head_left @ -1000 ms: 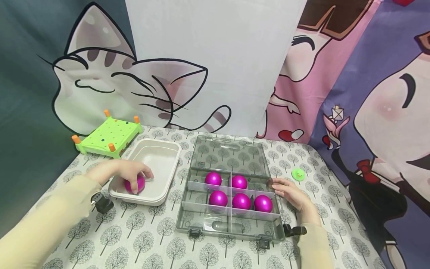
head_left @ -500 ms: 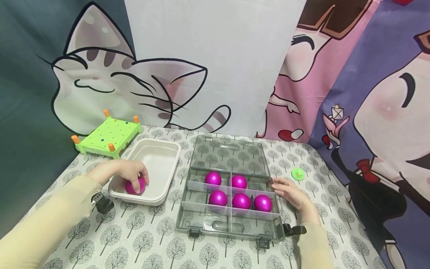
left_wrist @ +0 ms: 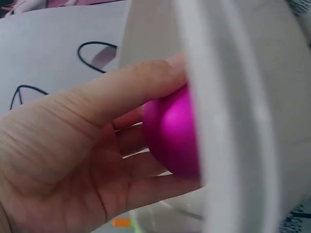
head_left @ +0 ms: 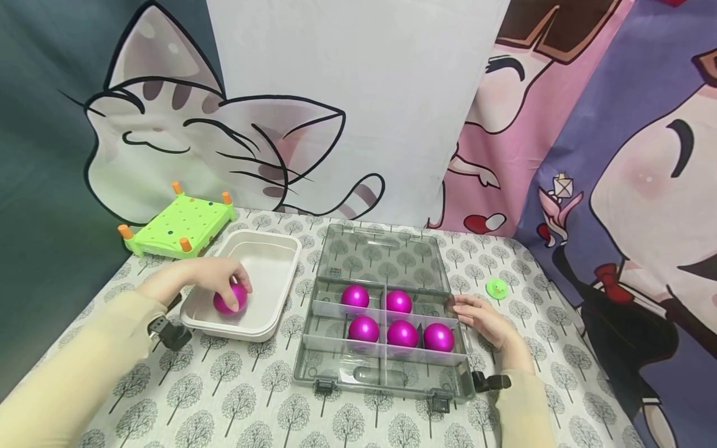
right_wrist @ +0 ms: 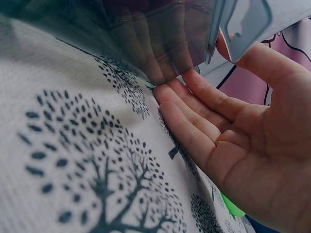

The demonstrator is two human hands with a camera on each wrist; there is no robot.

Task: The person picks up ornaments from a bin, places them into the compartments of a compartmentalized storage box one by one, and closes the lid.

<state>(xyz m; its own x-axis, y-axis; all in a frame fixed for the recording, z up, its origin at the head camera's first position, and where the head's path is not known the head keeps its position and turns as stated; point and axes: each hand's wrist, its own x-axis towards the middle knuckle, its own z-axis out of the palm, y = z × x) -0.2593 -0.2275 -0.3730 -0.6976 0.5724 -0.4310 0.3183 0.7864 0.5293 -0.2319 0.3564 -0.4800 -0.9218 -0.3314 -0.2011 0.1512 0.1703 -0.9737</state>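
Note:
In the head view my left hand [head_left: 215, 278] grips a shiny magenta ball [head_left: 230, 300] inside a white plastic tub [head_left: 290, 274]. The left wrist view shows the thumb on one side of the ball [left_wrist: 172, 133] and the fingers round the other; the tub's rim [left_wrist: 216, 126] hides part of it. At the right side of a see-through grey compartment box [head_left: 342, 367], my right hand [head_left: 486, 322] touches the wall with nearly straight fingers. Several magenta balls [head_left: 402, 335] sit in its back and middle compartments. The box's lid [head_left: 386, 258] lies open backward.
A green pegged toy table [head_left: 182, 225] with orange legs pointing up stands behind the tub at the left. A small green duck disc [head_left: 496, 289] lies to the right of the box. A printed curtain [head_left: 358, 112] hangs behind the table.
My left hand has closed round the ball and lifted it slightly, up and to the right within the tub. The right hand and the box have stayed in place.

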